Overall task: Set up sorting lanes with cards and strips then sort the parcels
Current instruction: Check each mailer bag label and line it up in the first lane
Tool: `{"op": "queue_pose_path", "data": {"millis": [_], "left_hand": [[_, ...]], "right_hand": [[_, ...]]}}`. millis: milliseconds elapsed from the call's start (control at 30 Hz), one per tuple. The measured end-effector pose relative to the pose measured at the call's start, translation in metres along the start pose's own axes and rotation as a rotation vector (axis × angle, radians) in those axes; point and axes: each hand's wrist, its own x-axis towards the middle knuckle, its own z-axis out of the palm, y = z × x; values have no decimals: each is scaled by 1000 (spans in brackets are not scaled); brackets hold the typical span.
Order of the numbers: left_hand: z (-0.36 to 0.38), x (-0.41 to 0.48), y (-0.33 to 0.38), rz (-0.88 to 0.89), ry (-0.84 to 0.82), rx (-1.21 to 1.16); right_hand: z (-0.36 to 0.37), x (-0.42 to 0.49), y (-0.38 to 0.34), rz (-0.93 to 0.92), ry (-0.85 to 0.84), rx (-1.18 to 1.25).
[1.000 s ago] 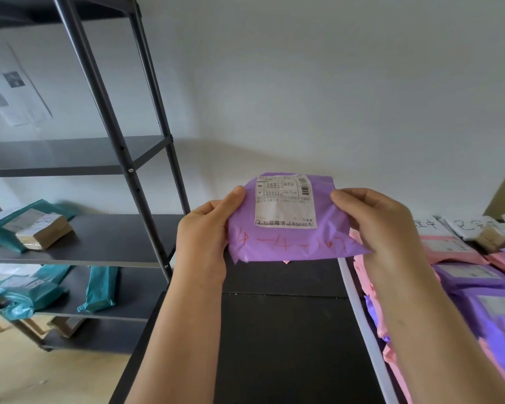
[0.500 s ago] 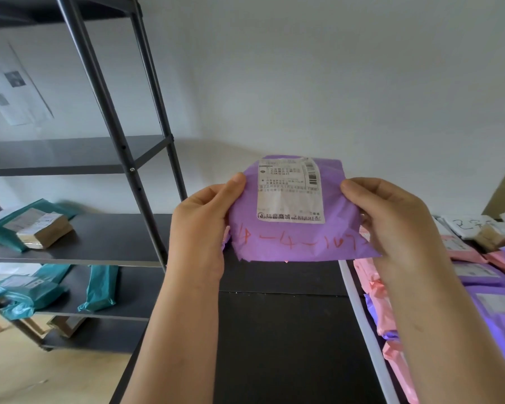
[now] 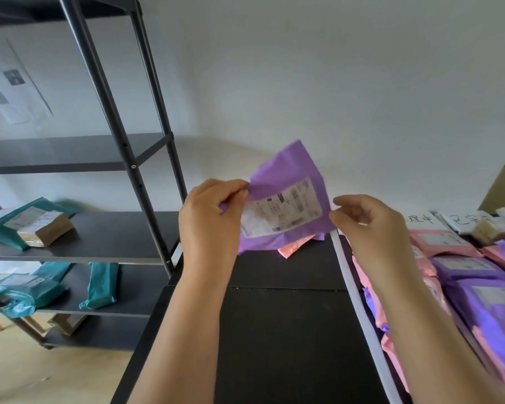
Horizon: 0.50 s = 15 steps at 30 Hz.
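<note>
The purple poly mailer (image 3: 286,182) hung in the air over the far end of the black table (image 3: 274,330), pinched at its left edge by the left hand (image 3: 207,225) and at its lower right corner by the right hand (image 3: 368,228). It sat tilted, its white label (image 3: 280,211) slanting up toward the right. The pink and purple parcels (image 3: 473,266) lay beyond the white strip (image 3: 359,304), nearer the right hand. The film looked thin, glossy, creased and limp; a pink parcel (image 3: 292,247) lay just beneath it
</note>
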Motion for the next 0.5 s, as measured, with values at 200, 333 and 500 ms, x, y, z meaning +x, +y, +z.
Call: {"op": "queue_pose_path", "data": {"millis": [200, 333, 500], "left_hand": [[3, -10, -8, 76, -50, 30], [7, -9, -10, 74, -97, -3], [8, -8, -13, 55, -138, -64]], "right_hand": [[2, -10, -1, -86, 31, -99], [2, -31, -4, -118, 186, -65], [1, -58, -12, -136, 182, -109]]}}
